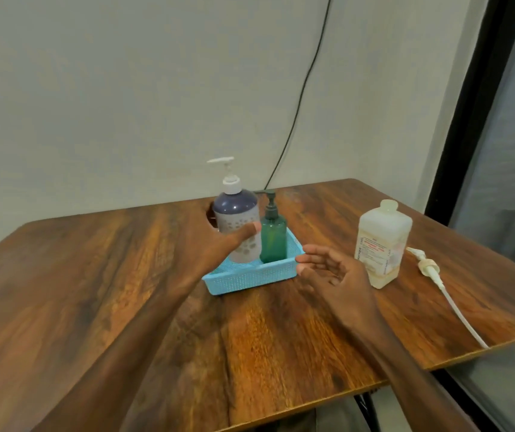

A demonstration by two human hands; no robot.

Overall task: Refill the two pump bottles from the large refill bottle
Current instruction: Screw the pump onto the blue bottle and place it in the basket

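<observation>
A blue mesh basket (pixel 250 277) on the wooden table (pixel 94 275) holds two pump bottles. The taller one (pixel 237 213) is dark blue above and pale below, with a white pump. Beside it stands a small green bottle (pixel 273 241) with a dark pump. My left hand (pixel 215 244) wraps around the taller bottle, thumb across its front. My right hand (pixel 331 269) hovers with relaxed fingers just right of the basket's corner, holding nothing. The large pale refill bottle (pixel 382 244) stands upright to the right, capped.
A loose white pump with a long dip tube (pixel 437 279) lies on the table right of the refill bottle, reaching the right edge. A black cable (pixel 296 110) runs down the wall behind. A dark window frame (pixel 468 120) borders the right side.
</observation>
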